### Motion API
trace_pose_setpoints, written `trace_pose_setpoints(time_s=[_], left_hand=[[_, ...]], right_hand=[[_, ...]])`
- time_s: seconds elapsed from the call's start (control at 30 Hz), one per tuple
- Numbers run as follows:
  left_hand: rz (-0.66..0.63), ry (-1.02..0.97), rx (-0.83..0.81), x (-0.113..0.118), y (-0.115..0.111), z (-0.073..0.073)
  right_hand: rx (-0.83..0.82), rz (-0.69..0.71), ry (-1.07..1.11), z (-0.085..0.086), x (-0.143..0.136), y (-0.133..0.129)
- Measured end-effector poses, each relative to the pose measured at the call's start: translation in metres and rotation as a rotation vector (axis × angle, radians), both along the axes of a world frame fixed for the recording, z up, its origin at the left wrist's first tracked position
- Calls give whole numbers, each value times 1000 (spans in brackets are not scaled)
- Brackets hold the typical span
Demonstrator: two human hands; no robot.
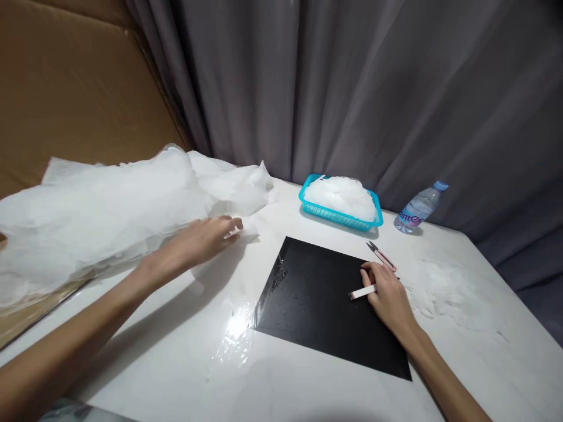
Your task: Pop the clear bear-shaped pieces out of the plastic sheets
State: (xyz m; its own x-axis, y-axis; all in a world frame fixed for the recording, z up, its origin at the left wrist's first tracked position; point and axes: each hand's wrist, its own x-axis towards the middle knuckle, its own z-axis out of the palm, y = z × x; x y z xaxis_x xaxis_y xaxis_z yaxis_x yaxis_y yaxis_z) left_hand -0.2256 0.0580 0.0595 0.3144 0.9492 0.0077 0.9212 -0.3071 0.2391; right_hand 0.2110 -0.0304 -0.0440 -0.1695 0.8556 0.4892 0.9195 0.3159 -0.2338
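Observation:
My left hand (211,237) is stretched out over the table at the near side of a large bag of white fluffy stuffing (109,217). Its fingers are loosely bent and apart, beside a thin white scrap (250,230) on the table; whether they touch it I cannot tell. My right hand (387,293) rests at the right edge of a black rectangular sheet (316,305), closed around a slim white tool (363,292) with a metal-looking end. Just beyond that hand lie pink-handled thread snips (382,256), blades pointing away.
A turquoise basket (338,220) of white stuffing (341,196) stands at the back. To its right is a water bottle (417,210). Loose white fluff (457,293) lies at right, and clear tape (235,334) by the sheet's left edge. Cardboard (79,88) and a grey curtain (352,88) rise behind.

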Motion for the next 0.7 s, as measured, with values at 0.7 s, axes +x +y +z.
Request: trace_pose_setpoints(time_s=[0.7], left_hand=[[-532,-666,-527,108,9,75]], right_hand=[[-355,470,443,135,-80,49]])
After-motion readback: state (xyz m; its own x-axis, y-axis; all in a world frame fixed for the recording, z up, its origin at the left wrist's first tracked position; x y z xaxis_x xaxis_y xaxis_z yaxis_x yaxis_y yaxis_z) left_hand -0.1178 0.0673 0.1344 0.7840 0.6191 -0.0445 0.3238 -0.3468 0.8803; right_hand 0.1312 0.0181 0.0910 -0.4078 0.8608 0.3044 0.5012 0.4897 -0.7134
